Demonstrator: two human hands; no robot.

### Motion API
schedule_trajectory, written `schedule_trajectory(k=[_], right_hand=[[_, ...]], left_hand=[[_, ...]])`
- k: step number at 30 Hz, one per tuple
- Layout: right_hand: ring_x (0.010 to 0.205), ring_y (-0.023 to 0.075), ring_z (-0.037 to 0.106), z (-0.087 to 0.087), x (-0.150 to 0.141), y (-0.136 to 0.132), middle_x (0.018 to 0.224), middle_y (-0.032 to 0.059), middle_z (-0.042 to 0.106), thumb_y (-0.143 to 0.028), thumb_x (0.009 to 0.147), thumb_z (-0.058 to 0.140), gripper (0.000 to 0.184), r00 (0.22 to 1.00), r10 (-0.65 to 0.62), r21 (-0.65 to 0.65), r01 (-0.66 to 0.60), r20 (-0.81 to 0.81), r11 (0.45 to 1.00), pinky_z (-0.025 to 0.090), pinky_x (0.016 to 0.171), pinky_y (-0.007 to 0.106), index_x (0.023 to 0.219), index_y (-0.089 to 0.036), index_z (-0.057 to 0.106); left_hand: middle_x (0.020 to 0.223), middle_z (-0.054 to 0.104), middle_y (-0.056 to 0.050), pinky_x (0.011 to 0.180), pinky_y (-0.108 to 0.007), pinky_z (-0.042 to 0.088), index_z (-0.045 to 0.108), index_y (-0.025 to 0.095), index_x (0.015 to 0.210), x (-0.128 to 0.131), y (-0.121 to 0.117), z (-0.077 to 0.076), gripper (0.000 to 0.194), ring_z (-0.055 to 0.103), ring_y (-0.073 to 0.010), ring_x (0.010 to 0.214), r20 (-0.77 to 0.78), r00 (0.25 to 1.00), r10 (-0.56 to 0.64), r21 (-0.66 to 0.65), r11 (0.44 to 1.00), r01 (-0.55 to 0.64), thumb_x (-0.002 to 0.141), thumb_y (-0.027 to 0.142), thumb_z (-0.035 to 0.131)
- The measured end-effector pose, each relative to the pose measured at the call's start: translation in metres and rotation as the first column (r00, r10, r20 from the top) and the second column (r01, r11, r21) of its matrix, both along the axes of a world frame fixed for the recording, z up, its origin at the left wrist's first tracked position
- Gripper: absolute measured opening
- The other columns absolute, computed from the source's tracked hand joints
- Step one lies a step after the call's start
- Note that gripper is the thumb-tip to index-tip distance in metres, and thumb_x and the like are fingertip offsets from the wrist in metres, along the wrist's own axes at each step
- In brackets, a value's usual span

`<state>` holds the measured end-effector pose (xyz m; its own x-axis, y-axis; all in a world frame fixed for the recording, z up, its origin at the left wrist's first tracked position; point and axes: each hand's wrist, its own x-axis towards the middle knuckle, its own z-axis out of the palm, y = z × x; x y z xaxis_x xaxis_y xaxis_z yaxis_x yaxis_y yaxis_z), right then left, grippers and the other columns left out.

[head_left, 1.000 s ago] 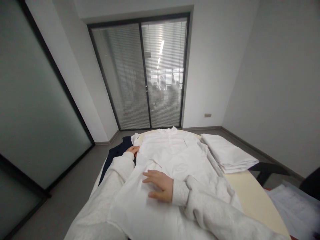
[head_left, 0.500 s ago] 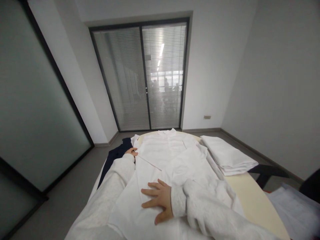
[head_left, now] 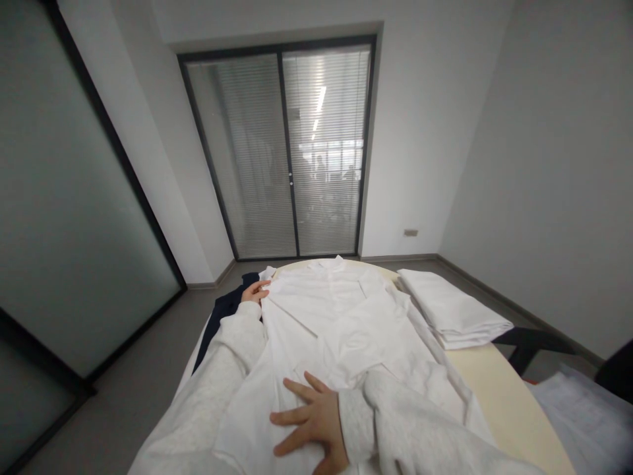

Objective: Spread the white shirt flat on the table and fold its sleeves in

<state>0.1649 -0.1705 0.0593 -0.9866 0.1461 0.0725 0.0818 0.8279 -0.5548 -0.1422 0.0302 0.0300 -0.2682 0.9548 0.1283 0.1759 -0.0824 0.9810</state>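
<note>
While my right fingers [head_left: 289,417] are spread over the white shirt [head_left: 336,323] on the table [head_left: 519,409], my left fingers [head_left: 260,286], gripping or not I can't tell, could crease its left side by tugging.

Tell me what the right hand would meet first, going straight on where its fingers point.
Passing over the white shirt, the right hand would probably meet the person's own left sleeve first, though their relative heights are unclear.
</note>
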Motion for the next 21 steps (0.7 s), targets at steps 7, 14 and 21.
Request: schedule_trajectory(k=[7,14,21], right_hand=[[0.131,0.0281,0.011,0.003,0.0,0.01,0.133,-0.0065,0.041,-0.048,0.066,0.064,0.054,0.998,0.036,-0.107,-0.041,-0.048,0.993,0.003,0.103,0.053,0.118,-0.039,0.05],[0.121,0.0246,0.038,0.024,0.042,0.075,0.131,0.0106,0.043,-0.052,0.073,0.054,0.062,0.913,-0.408,-0.002,0.408,-0.006,0.913,0.028,0.102,0.041,0.125,-0.02,0.048],[0.131,0.0331,0.008,-0.014,0.064,0.105,0.144,0.0059,0.017,-0.066,0.069,0.047,0.078,0.712,-0.667,0.267,0.613,0.219,0.743,0.002,0.094,0.067,0.135,-0.03,0.027]], left_hand=[[0.055,0.052,0.005,0.058,-0.018,0.035,0.069,0.018,0.073,0.005,-0.012,-0.008,0.027,0.047,-0.0104,0.061,-0.313,0.941,0.129,-0.087,0.983,-0.164,0.053,0.004,0.061],[0.061,0.049,0.006,0.063,-0.017,0.036,0.065,0.02,0.091,-0.001,-0.007,-0.009,0.031,0.046,-0.0089,0.063,-0.396,0.888,0.234,-0.057,0.959,-0.278,0.061,0.011,0.063],[0.07,0.056,0.004,0.069,-0.016,0.038,0.06,0.016,0.1,-0.001,-0.009,-0.013,0.037,0.052,-0.0099,0.071,-0.388,0.879,0.278,-0.053,0.945,-0.323,0.064,0.018,0.064]])
